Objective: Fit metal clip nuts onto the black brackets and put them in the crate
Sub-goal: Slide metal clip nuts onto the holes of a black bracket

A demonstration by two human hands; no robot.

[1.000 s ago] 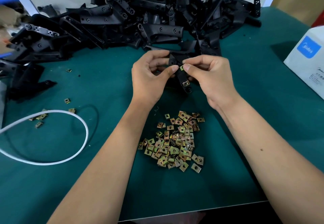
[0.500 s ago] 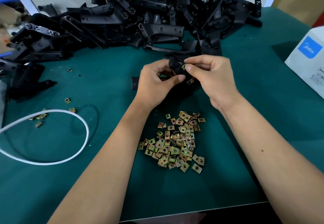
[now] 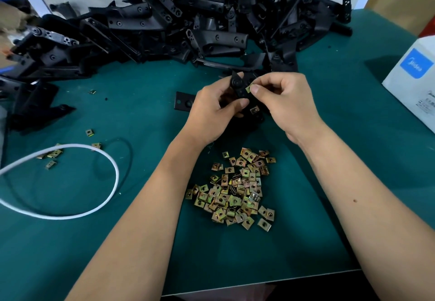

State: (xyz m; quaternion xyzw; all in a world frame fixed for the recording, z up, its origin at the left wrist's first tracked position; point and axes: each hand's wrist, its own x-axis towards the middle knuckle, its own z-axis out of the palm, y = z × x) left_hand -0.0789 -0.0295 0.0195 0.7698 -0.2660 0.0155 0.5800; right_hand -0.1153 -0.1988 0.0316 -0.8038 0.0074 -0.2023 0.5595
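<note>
My left hand [image 3: 213, 110] grips a black bracket [image 3: 239, 84] above the green table, its far end sticking out at the left. One brass clip nut [image 3: 254, 110] sits on the bracket's lower part. My right hand [image 3: 286, 103] pinches another clip nut [image 3: 248, 89] between thumb and forefinger, pressed against the bracket's edge. A heap of loose clip nuts [image 3: 237, 190] lies on the table below my hands. No crate is in view.
A big pile of black brackets [image 3: 164, 25] fills the back of the green table [image 3: 353, 136]. A white cable loop [image 3: 77, 183] and a few stray nuts [image 3: 50, 156] lie at the left. A white carton [image 3: 414, 81] stands at the right edge.
Both hands have shifted right and slightly away with the bracket, which has turned so its far end now shows at the left. The right hand has brought its nut onto the bracket's edge.
</note>
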